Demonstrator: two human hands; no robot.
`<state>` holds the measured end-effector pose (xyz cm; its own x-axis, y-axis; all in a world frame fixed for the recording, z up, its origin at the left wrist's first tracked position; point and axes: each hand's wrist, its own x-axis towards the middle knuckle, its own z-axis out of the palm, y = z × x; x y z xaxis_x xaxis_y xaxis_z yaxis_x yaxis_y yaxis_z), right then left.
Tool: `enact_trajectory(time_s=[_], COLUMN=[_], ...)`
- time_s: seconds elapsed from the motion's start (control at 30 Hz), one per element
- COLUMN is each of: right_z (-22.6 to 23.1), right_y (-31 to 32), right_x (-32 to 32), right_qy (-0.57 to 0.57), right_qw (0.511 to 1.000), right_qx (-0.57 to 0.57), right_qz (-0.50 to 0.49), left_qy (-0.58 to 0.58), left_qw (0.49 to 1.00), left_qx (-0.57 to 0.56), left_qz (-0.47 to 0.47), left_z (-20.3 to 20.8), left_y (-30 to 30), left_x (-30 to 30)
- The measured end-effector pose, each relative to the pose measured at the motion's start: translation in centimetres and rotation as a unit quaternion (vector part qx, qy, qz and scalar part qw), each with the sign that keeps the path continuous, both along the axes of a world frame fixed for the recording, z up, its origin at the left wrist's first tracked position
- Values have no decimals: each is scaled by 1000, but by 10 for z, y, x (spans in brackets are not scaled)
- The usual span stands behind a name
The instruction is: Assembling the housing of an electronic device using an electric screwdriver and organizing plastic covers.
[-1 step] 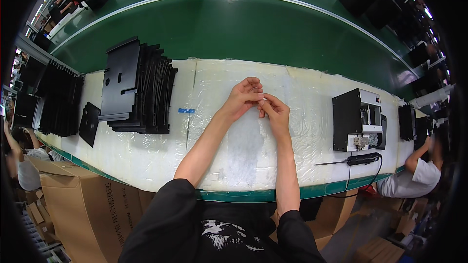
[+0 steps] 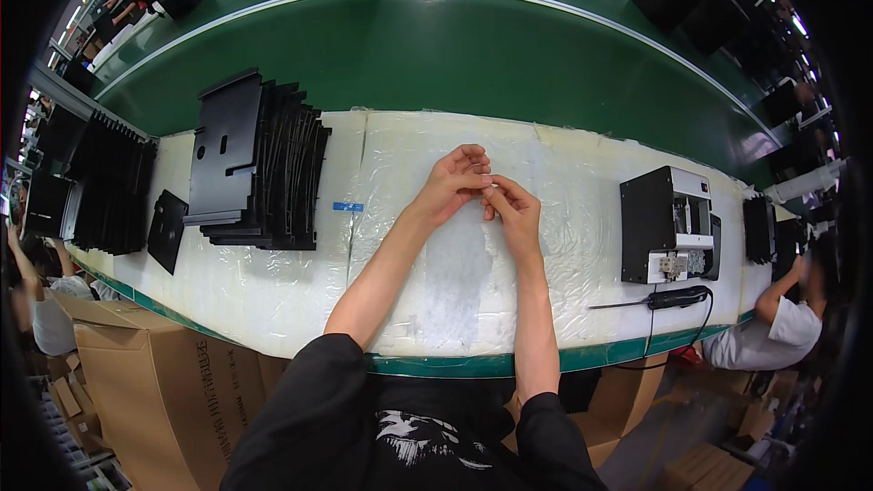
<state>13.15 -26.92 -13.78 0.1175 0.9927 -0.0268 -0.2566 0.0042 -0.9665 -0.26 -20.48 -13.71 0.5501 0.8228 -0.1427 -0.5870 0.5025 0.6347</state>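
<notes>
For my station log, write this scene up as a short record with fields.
Left hand: fingertips against the right's; any small item between them cannot be made out
Right hand: fingers raised to the left hand
Work surface: white plastic-covered mat
Left of hands: stack of black plastic panels, with a blue strip lying between stack and hands
Right of hands: black-and-silver screw feeder
In front of feeder: black corded screwdriver, lying down, shaft pointing left
</notes>
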Motion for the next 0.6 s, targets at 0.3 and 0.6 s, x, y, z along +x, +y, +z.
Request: enact_trajectory(time_s=[0.3, 0.6], right_z=[3, 6], right_y=[0, 0], right_x=[0, 0], right_qy=[7, 2], right_qw=[1000, 1000], right_qx=[0, 2], right_qz=[1, 4], left_qy=[7, 16], left_qw=[1000, 1000], left_qx=[-2, 11], left_qz=[0, 4], left_z=[0, 0], left_y=[1, 0], left_x=[-1, 0])
